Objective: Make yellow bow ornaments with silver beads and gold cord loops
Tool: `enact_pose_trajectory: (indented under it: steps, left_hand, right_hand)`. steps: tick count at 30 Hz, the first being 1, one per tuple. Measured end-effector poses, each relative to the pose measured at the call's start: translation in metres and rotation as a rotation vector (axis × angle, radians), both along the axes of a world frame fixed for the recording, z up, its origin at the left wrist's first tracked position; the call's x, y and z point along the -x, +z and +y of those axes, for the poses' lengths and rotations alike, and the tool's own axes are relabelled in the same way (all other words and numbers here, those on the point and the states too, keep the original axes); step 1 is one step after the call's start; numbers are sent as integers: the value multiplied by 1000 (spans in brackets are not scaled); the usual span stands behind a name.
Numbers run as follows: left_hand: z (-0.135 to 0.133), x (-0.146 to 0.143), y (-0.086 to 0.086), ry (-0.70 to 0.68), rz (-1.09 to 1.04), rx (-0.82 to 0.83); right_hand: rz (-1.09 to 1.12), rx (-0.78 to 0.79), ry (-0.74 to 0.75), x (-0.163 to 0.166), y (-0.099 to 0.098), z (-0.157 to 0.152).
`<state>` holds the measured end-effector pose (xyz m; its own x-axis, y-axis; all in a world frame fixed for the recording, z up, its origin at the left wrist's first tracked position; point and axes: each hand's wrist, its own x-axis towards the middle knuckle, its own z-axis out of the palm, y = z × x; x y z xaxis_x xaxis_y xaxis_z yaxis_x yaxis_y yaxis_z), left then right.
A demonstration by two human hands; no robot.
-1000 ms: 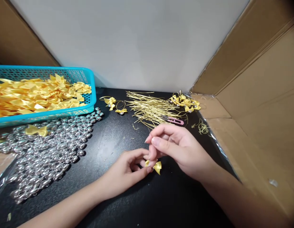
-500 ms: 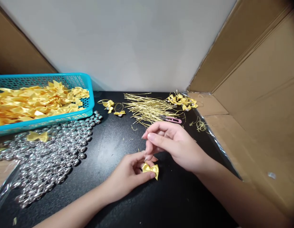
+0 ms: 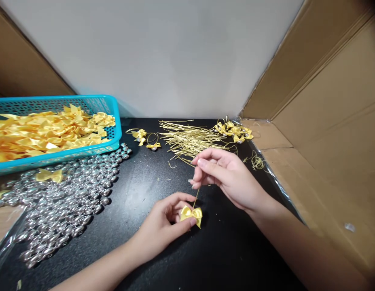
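My left hand point(image 3: 166, 218) pinches a yellow satin bow point(image 3: 191, 214) between thumb and fingers, low over the black table. From behind the bow a thin gold cord point(image 3: 196, 197) rises toward my right hand point(image 3: 225, 173). The fingers of my right hand are curled together above and to the right of the bow, closed around the cord's upper end. Its tip is hidden among those fingers. Just behind my right hand lies a loose pile of cut gold cords point(image 3: 191, 137).
A blue basket point(image 3: 117, 121) of yellow bows stands at the left, with many silver beads point(image 3: 75, 194) before it. Bows with beads and cord loops point(image 3: 234, 130) lie at the back right. Tangled gold thread point(image 3: 257, 161) lies near the right edge. Cardboard point(image 3: 333, 101) walls the right side.
My right hand has moved slightly up and right, away from the bow, and a stretch of gold cord now shows between the hands. My left hand keeps the bow in nearly the same place.
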<state>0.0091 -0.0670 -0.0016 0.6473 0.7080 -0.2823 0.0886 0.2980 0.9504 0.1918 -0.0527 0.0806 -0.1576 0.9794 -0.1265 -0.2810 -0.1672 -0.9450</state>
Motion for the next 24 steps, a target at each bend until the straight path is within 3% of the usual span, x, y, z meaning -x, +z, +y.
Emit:
enact_pose_trajectory:
  steps: [5,14,21,24]
  left_hand:
    - [1,0,0,17,0,44]
    - [10,-1,9,-5,53,106]
    - [13,-1,6,-15,-5,-108]
    - [11,1,7,-99,-18,-156]
  right_hand:
    - [-1,-47,-96,0,-4,3]
    - [36,-113,-125,2,-5,3]
    - [-3,-130,-107,3,-1,0]
    - [2,-119,-98,2,-3,0]
